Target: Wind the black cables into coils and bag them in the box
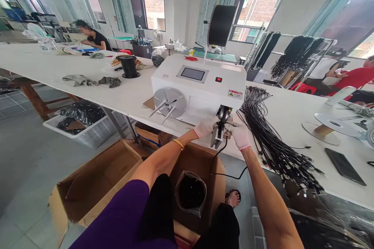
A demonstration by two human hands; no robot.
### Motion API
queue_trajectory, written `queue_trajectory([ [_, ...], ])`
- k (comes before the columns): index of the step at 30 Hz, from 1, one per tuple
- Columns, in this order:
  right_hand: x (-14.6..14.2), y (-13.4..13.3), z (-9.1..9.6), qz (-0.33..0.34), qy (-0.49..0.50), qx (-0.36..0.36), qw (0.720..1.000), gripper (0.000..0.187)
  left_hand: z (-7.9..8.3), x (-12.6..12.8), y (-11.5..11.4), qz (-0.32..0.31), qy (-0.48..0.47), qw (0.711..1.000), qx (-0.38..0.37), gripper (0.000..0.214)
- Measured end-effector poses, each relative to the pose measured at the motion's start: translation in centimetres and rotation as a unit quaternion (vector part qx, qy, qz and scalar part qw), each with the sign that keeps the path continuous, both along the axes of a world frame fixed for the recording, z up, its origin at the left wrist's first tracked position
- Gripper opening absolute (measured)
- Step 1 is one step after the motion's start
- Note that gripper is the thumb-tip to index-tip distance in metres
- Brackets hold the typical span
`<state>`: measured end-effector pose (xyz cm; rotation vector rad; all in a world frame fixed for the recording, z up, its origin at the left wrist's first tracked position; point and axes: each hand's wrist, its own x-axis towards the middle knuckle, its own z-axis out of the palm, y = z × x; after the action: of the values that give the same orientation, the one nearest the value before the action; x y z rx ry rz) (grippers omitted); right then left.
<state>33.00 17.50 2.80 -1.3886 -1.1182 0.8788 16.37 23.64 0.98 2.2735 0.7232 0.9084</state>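
A white tabletop machine (201, 93) with a small screen stands at the table's front edge. At its dark front head (223, 116), my two gloved hands meet from either side. My left hand (206, 126) has its fingers closed at the left of the head, on a dark bundle that looks like coiled cable. From the right, my right hand (239, 135) pinches the same dark bundle. A black cable (224, 148) hangs below the head and loops down to the right. The head and my fingers partly hide the bundle.
Black cables (271, 136) lie in a pile right of the machine, near a phone (344, 166) and a clear spool (323, 130). Below are an open carton (96, 179) and a plastic bag (191, 193) inside another box. A co-worker (96, 37) sits far left.
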Motion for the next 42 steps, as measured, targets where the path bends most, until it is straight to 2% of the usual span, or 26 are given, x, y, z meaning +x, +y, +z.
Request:
queue_trajectory([
  [6, 0.8, 1.6, -2.1, -0.014, 0.017, 0.035, 0.999, 0.033, -2.7, 0.7, 2.9, 0.029, 0.073, 0.991, 0.106, 0.024],
  [10, 0.9, 2.5, -3.5, -0.010, 0.046, 0.070, 0.996, 0.030, -3.3, 1.0, 3.7, 0.025, 0.091, 0.987, 0.133, 0.024],
  [12, 0.8, 2.6, -3.8, -0.014, 0.055, 0.076, 0.995, 0.031, -3.3, 1.0, 3.6, 0.030, 0.080, 0.989, 0.121, 0.022],
  [16, 0.4, 1.9, -3.1, 0.005, 0.070, 0.058, 0.996, 0.034, -2.7, 0.9, 2.2, 0.047, 0.034, 0.995, 0.082, 0.023],
  [22, -0.3, -0.2, 0.0, 0.045, 0.081, 0.017, 0.996, 0.045, 0.3, 0.3, -0.8, 0.053, -0.091, 0.994, 0.015, 0.013],
  [25, -1.1, -2.4, 1.0, 0.025, 0.087, 0.035, 0.995, 0.043, 1.5, -1.4, -3.5, 0.041, -0.134, 0.990, -0.023, 0.010],
  [27, -1.8, -4.6, 1.2, 0.026, 0.100, 0.055, 0.993, 0.041, 1.8, -3.3, -5.7, 0.000, -0.150, 0.984, -0.094, 0.021],
  [29, -2.7, -7.2, 1.1, 0.054, 0.107, 0.065, 0.991, 0.037, 1.5, -5.3, -8.0, -0.078, -0.186, 0.954, -0.222, 0.037],
  [31, -3.8, -9.7, 0.8, 0.097, 0.090, 0.058, 0.990, 0.033, 0.7, -6.8, -10.1, -0.151, -0.228, 0.894, -0.355, 0.046],
  [33, -5.3, -12.0, 0.4, 0.127, 0.038, 0.044, 0.990, 0.031, -0.6, -7.6, -12.0, -0.192, -0.248, 0.837, -0.449, 0.051],
  [36, -7.5, -14.6, -0.2, 0.157, -0.052, 0.030, 0.986, 0.031, -2.9, -7.9, -14.8, -0.233, -0.222, 0.778, -0.540, 0.055],
  [39, -8.9, -16.8, -1.4, 0.157, -0.102, 0.003, 0.982, 0.028, -5.2, -8.2, -17.6, -0.272, -0.197, 0.713, -0.616, 0.056],
  [42, -9.3, -18.7, -4.1, 0.138, -0.126, -0.034, 0.982, 0.028, -7.9, -8.5, -20.8, -0.287, -0.187, 0.662, -0.666, 0.046],
])
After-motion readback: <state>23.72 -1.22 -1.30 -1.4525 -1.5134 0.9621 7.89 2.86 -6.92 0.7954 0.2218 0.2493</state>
